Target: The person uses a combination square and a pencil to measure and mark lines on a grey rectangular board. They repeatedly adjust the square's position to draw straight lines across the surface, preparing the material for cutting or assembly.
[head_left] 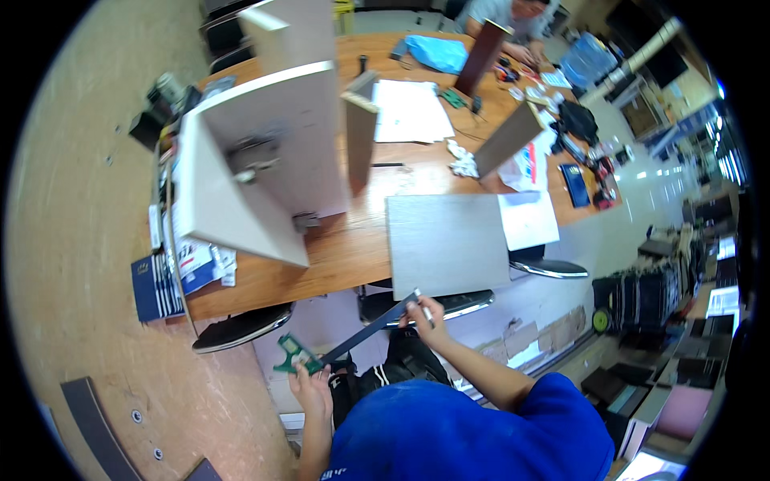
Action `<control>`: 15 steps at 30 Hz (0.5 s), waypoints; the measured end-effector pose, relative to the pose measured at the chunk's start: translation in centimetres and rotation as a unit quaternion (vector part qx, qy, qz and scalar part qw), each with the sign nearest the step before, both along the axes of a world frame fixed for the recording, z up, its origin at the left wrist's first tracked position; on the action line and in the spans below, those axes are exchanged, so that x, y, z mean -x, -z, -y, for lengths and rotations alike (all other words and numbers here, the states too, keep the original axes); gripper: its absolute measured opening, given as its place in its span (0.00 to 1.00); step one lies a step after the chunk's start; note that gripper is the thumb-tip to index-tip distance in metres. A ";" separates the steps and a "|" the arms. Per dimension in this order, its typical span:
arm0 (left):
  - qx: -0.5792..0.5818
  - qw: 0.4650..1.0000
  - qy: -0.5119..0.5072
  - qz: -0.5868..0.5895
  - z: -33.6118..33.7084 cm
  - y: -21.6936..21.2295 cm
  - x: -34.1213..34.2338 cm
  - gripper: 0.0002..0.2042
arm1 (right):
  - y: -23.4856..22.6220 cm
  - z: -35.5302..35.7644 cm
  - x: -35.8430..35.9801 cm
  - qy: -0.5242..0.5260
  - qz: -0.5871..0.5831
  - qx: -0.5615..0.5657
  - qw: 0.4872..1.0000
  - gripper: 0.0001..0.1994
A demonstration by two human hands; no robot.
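Note:
My left hand (311, 390) is closed on a green plastic piece (297, 354), low in front of my body. From beside it a long, flat dark grey strip (365, 335) runs up to the right. My right hand (427, 314) pinches the strip's far end, near the front edge of a grey board (446, 244). A small dark, pen-like item shows at the right fingers, too small to name surely. The board lies flat on the wooden table (345, 260), its front edge overhanging.
Pale panels joined at an angle (273, 152) stand on the table's left. Upright boards (509, 138), white paper (413, 112) and a blue bag (435, 54) lie further back. Another person (513, 24) sits at the far end. Black chairs (243, 327) line the near edge.

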State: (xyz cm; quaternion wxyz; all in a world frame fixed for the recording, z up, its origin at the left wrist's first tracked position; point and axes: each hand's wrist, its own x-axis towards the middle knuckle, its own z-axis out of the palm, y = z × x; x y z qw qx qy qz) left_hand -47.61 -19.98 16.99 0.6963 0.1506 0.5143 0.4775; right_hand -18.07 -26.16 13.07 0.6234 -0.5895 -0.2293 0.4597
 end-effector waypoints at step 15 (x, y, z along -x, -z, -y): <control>0.002 0.959 0.278 -0.052 -10.7 3.2 -19.2 0.12 | 4.3 2.1 -13.4 0.261 0.033 0.046 0.964 0.22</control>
